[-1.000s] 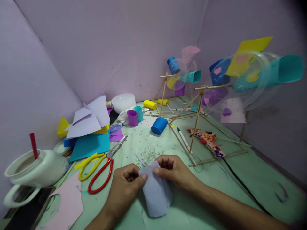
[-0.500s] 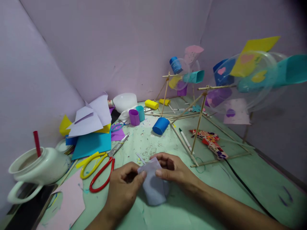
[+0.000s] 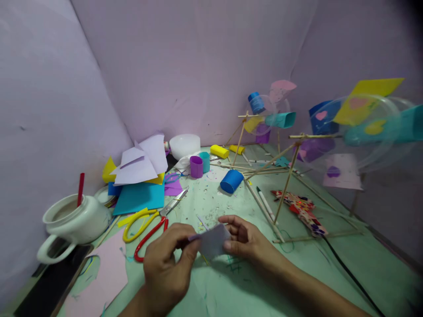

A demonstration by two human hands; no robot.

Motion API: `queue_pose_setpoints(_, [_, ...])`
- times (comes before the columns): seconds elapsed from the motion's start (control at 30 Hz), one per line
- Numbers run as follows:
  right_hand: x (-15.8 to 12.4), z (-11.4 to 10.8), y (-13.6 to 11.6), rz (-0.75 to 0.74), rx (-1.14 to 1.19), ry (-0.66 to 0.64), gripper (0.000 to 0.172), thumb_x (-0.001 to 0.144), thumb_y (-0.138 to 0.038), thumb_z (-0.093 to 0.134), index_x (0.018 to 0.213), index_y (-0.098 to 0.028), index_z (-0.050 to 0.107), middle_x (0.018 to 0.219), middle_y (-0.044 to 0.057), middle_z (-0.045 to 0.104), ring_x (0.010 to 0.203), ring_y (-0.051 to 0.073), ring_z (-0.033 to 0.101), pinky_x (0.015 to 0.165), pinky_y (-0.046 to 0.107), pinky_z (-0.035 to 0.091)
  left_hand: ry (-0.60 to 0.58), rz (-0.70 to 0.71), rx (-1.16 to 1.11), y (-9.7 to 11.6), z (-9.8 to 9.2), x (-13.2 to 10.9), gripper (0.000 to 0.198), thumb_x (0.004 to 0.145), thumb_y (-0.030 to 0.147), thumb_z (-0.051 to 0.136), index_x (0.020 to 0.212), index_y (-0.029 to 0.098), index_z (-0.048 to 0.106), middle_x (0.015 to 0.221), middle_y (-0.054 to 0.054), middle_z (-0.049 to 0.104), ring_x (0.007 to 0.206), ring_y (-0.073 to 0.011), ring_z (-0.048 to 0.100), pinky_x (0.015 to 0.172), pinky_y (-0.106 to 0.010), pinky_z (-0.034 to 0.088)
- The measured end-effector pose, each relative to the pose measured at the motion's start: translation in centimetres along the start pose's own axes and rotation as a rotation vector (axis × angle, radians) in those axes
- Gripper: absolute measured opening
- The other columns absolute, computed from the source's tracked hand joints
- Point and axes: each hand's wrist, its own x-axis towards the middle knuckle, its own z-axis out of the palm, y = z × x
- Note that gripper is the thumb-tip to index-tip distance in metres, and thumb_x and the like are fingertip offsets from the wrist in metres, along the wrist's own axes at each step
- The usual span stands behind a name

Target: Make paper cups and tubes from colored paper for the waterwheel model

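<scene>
A small piece of pale lilac paper (image 3: 213,242) is held up over the table between my two hands. My left hand (image 3: 172,259) pinches its left edge between thumb and fingers. On the opposite side, my right hand (image 3: 243,237) grips the right edge with its thumb in front and its fingers behind. Left of my hands lie scissors (image 3: 163,213) with one yellow and one red handle, blades pointing away. Beyond my hands stand a blue paper tube (image 3: 231,181), a purple paper tube (image 3: 196,167) and a teal one (image 3: 205,162).
At right stands a stick frame (image 3: 287,185) bearing a clear wheel with coloured paper cups; a similar wheel (image 3: 264,114) is behind. A patterned glue gun (image 3: 302,211) with a black cord lies under it. A white teapot (image 3: 76,220) and stacked paper (image 3: 140,198) are left.
The lilac paper has tilted and now shows a flatter, shorter face. My right hand's fingers have spread slightly. The whole view has shifted, so things sit farther right and lower.
</scene>
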Motion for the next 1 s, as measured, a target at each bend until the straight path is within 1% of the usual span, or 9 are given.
queue_pose_setpoints(0.07, [0.0,0.1,0.1,0.003,0.091,0.037,0.048,0.053,-0.021,0.081,0.092,-0.017,0.053,0.073,-0.001,0.064,0.061,0.01,0.06,0.058,0.021,0.044,0.062,-0.324,-0.161,-0.2,0.6,0.1,0.004,0.075,0.017,0.059,0.072,0.018,0.06,0.049,0.004,0.058,0.041,-0.0085,0.054,0.039,-0.017,0.043])
queue_pose_setpoints(0.13, [0.0,0.3,-0.1,0.001,0.178,0.08,0.042,0.054,-0.021,0.081,0.085,-0.017,0.053,0.064,-0.004,0.06,0.052,0.006,0.055,0.05,0.017,0.04,0.111,-0.576,-0.319,-0.4,1.1,0.3,0.009,0.074,0.024,0.062,0.07,0.017,0.059,0.044,0.004,0.057,0.037,-0.0086,0.051,0.037,-0.017,0.042])
queue_pose_setpoints(0.2, [-0.1,0.5,-0.5,0.013,0.235,0.121,0.038,0.053,-0.021,0.082,0.079,-0.015,0.055,0.058,-0.005,0.058,0.048,0.005,0.053,0.047,0.016,0.039,0.137,-0.74,-0.443,-0.6,1.4,0.6,0.015,0.07,0.029,0.066,0.068,0.016,0.057,0.044,0.003,0.058,0.038,-0.0093,0.052,0.039,-0.018,0.043])
queue_pose_setpoints(0.27, [-0.2,0.7,-0.9,0.027,0.253,0.154,0.036,0.05,-0.021,0.083,0.076,-0.013,0.059,0.059,-0.003,0.06,0.052,0.008,0.057,0.054,0.019,0.046,0.184,-0.831,-0.514,-0.9,1.6,1.0,0.021,0.066,0.031,0.069,0.07,0.015,0.057,0.044,0.003,0.058,0.039,-0.0097,0.053,0.04,-0.019,0.044])
queue_pose_setpoints(0.37, [-0.3,0.7,-1.2,0.045,0.249,0.176,0.038,0.05,-0.021,0.083,0.082,-0.012,0.064,0.068,0.003,0.067,0.066,0.016,0.065,0.071,0.03,0.05,0.277,-0.883,-0.55,-1.3,1.8,1.5,0.028,0.058,0.031,0.074,0.071,0.014,0.057,0.047,0.003,0.06,0.042,-0.0108,0.056,0.041,-0.02,0.047])
queue_pose_setpoints(0.47, [-0.3,0.7,-1.1,0.018,0.227,0.12,0.039,0.054,-0.022,0.081,0.089,-0.011,0.068,0.074,0.006,0.07,0.07,0.017,0.066,0.076,0.031,0.048,0.301,-0.917,-0.575,-1.5,2.0,1.6,0.032,0.052,0.03,0.076,0.071,0.013,0.057,0.049,0.004,0.06,0.042,-0.011,0.056,0.041,-0.02,0.047])
queue_pose_setpoints(0.73, [-0.5,1.0,-1.1,-0.114,0.173,-0.022,0.039,0.062,-0.022,0.074,0.099,-0.01,0.068,0.08,0.008,0.071,0.075,0.019,0.064,0.073,0.031,0.046,0.188,-0.95,-0.582,-1.6,2.6,1.0,0.028,0.059,0.03,0.074,0.07,0.014,0.055,0.045,0.002,0.06,0.039,-0.0102,0.054,0.041,-0.019,0.045])
queue_pose_setpoints(0.9, [-1.1,2.0,-2.2,-0.076,0.259,-0.219,0.046,0.061,-0.024,0.073,0.105,-0.013,0.066,0.093,0.01,0.069,0.091,0.023,0.062,0.083,0.034,0.044,0.12,-0.891,-0.6,-1.6,2.5,0.9,0.023,0.063,0.03,0.072,0.068,0.013,0.057,0.046,0.003,0.059,0.044,-0.0087,0.053,0.044,-0.017,0.043])
queue_pose_setpoints(1.0, [-1.3,2.4,-2.4,-0.101,0.269,-0.269,0.044,0.061,-0.026,0.072,0.103,-0.014,0.067,0.097,0.01,0.068,0.097,0.025,0.06,0.088,0.037,0.041,0.099,-0.87,-0.596,-1.8,2.5,0.7,0.021,0.066,0.03,0.071,0.067,0.014,0.056,0.046,0.004,0.058,0.043,-0.0075,0.05,0.045,-0.017,0.041])
